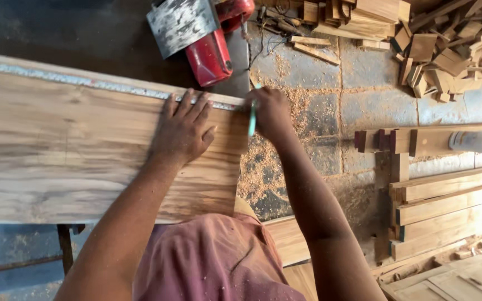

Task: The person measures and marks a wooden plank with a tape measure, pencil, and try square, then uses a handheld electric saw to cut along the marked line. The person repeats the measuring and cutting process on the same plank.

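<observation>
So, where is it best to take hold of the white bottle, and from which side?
Probably around the middle of its body. The bottle lies on its side across the wooden pieces, its dark cap end pointing right, so its round body is open from above. Come down from above, fingers on its two long sides. Both hands are busy now: left hand on the ruler, right hand holding a pencil.

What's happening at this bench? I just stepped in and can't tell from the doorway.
A person leans over a wide wooden board. The left hand presses flat on a metal ruler lying along the board's far edge. The right hand holds a green pencil at the board's end. A red power saw sits beyond, with wood offcuts piled on the sawdust-strewn floor.
</observation>
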